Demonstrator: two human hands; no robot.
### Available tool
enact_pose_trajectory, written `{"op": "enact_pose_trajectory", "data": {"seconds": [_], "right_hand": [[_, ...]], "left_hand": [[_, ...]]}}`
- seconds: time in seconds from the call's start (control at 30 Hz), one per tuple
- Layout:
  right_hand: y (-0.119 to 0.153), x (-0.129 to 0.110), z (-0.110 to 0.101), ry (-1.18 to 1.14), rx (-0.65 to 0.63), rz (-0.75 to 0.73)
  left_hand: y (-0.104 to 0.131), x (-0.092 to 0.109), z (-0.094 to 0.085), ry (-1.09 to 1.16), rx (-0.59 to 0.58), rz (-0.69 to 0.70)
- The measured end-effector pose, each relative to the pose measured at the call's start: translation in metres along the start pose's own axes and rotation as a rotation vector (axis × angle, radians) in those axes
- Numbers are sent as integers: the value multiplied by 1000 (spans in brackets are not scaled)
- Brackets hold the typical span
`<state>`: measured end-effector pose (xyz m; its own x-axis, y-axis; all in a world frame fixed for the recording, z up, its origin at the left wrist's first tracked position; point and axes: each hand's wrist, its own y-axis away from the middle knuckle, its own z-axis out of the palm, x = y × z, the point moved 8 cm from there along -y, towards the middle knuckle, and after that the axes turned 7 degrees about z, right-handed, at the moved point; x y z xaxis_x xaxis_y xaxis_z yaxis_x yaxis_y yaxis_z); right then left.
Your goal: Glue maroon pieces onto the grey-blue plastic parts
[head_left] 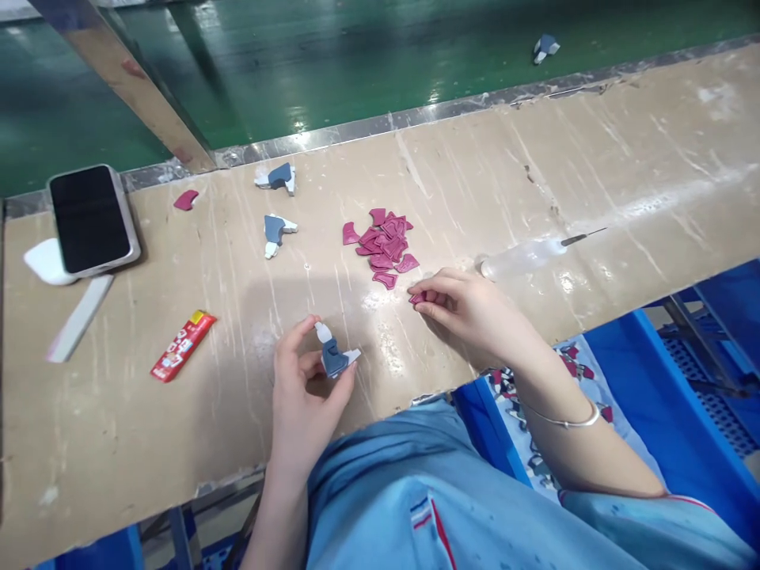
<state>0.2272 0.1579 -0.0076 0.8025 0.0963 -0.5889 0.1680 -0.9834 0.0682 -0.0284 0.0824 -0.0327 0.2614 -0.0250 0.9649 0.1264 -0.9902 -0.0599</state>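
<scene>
Between the thumb and fingers of my left hand (309, 388) is a small blue-grey and white plastic part (336, 358), held above the bench. My right hand (466, 309) pinches a dark pink plastic piece (418, 298) low over the bench, just in front of a heap of similar pink pieces (389, 240). Two more blue-grey and white parts, one nearer (275, 231) and one farther (280, 177), lie beyond my left hand. A clear bottle with a thin needle tip (522, 257) lies on its side beyond my right wrist.
A phone (92, 222) rests on a white object at the left, near a lone pink piece (186, 199) and a red packet (183, 346). Behind the bench runs a green surface (368, 63) bearing another part (545, 48). A blue bin (665, 412) with many parts stands below right.
</scene>
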Motion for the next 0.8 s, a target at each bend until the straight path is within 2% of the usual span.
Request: {"op": "enact_pose_trajectory", "data": {"seconds": [0.13,0.23,0.37,0.43,0.57,0.8], "right_hand": [[10,-8,-10,-39,57,-86],[22,-37,-14,-180,70,-223],[42,-87,1,-369,83,-501],[50,-100,14,-398,129,-596],[51,-101,34,-394,179,-633],[44,-98,38,-443,121,-564]], "left_hand": [[0,4,2,-28,-41,20],[1,6,5,-34,-69,44],[0,3,6,-13,-78,45],[0,1,6,-3,-85,54],[0,2,6,-3,-99,85],[-1,4,7,-24,-93,99]]}}
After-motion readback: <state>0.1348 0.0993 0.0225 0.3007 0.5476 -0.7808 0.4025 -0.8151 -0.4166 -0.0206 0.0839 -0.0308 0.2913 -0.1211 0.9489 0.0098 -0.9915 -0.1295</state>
